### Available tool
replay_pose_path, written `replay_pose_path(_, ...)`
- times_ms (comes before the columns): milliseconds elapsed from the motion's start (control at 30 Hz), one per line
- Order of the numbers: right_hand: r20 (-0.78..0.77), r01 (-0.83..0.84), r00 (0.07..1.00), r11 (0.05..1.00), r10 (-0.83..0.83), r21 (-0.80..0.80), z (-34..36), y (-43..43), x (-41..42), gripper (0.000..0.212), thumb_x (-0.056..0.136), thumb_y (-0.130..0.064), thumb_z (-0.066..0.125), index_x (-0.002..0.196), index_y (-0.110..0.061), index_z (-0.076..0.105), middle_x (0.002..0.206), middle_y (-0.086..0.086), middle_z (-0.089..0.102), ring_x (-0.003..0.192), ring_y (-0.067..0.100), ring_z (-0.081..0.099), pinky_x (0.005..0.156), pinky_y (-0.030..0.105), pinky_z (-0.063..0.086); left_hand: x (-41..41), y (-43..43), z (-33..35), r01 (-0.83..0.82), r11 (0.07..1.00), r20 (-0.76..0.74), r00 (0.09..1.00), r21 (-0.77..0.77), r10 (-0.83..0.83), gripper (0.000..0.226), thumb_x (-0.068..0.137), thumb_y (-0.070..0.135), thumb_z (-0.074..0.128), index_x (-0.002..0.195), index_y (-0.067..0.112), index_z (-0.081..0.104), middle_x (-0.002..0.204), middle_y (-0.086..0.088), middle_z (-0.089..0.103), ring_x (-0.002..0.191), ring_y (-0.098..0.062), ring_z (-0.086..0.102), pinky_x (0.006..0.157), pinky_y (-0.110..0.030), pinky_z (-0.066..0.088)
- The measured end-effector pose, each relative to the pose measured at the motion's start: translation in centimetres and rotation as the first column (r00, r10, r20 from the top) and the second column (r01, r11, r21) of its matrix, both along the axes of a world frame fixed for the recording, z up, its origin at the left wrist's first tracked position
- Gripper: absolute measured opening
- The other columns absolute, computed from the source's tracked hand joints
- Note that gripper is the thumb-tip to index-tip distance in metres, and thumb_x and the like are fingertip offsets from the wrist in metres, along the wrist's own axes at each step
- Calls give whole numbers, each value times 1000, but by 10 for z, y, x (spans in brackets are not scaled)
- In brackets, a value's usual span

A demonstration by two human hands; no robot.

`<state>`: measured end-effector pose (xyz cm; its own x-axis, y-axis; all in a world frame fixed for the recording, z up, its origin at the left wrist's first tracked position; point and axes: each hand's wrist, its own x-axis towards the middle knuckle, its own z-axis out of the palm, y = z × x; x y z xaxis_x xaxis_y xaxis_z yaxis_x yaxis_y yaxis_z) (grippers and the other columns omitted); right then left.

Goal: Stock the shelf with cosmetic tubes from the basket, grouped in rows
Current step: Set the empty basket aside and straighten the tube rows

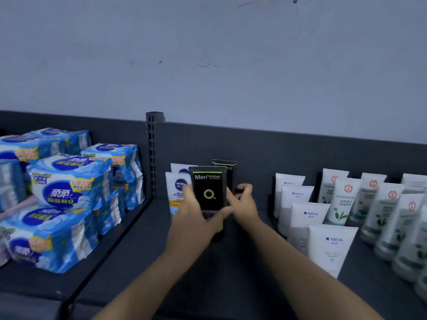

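On the shelf (231, 285), the left hand (194, 218) wraps round a standing black tube (209, 190). It looks light and squashy; hold its middle gently. The right hand (245, 202) curls beside; grip unclear.

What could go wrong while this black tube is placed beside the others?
The black tube, gripped in the left hand, sits close to the Nivea tubes and a second black tube; a nudge might topple them. The right hand crowds the same spot and could bump either.
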<state>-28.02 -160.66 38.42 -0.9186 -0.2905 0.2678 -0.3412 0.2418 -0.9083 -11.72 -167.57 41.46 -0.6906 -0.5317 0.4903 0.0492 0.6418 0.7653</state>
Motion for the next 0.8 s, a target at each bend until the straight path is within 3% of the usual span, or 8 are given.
replay_pose_path(100, 64, 93, 994, 991, -86, -101, 1, 6, 10, 38, 95, -47, 46, 106, -11, 41, 96, 3, 56, 90, 20, 53, 76, 29, 35, -24, -3, 6, -14, 1000, 23, 1000, -28, 15, 62, 70, 52, 77, 107, 22, 37, 94, 12, 61, 85, -10, 58, 70, -26, 43)
replay_pose_path(200, 130, 133, 985, 975, -111, -177, -1, 12, 21, 41, 99, -49, 35, 102, -9, 43, 97, 4, 57, 91, 22, 53, 77, 30, 34, -47, -7, 0, 5, 999, 82, 997, -53, -1, 65, 72, 51, 76, 109, 17, 36, 99, 4, 62, 94, -20, 63, 76, -34, 50)
replay_pose_path(300, 153, 164, 979, 968, -136, -190, -5, 18, 28, 44, 99, -51, 30, 100, -10, 45, 99, 6, 58, 95, 24, 54, 79, 32, 36, -62, -7, -5, 3, 996, 120, 993, -87, 7, 69, 73, 51, 75, 113, 13, 34, 104, 1, 60, 96, -26, 64, 74, -34, 50)
replay_pose_path(567, 147, 179, 978, 962, -151, -204, -13, 29, 36, 34, 97, -50, 40, 88, -17, 44, 90, 4, 58, 85, 21, 55, 85, 40, 47, -77, -6, -17, 45, 997, 187, 982, -56, -34, 76, 76, 52, 73, 124, 11, 30, 117, -6, 61, 105, -32, 62, 81, -40, 52)
replay_pose_path(700, 127, 113, 987, 982, -94, -150, -15, 28, 41, 29, 96, -40, 50, 105, -12, 52, 85, -2, 58, 84, 19, 57, 81, 39, 47, -79, -3, -20, 43, 999, 187, 982, -26, -38, 78, 73, 45, 75, 126, 15, 27, 119, -5, 59, 104, -31, 62, 83, -43, 53)
replay_pose_path(800, 128, 54, 991, 984, -33, -168, -14, 23, 46, 25, 98, -36, 47, 106, -15, 58, 89, -3, 64, 86, 15, 60, 79, 31, 46, -79, -5, -23, 63, 998, 238, 970, -16, -58, 67, 70, 39, 78, 113, 17, 31, 114, -6, 59, 98, -27, 62, 81, -44, 54)
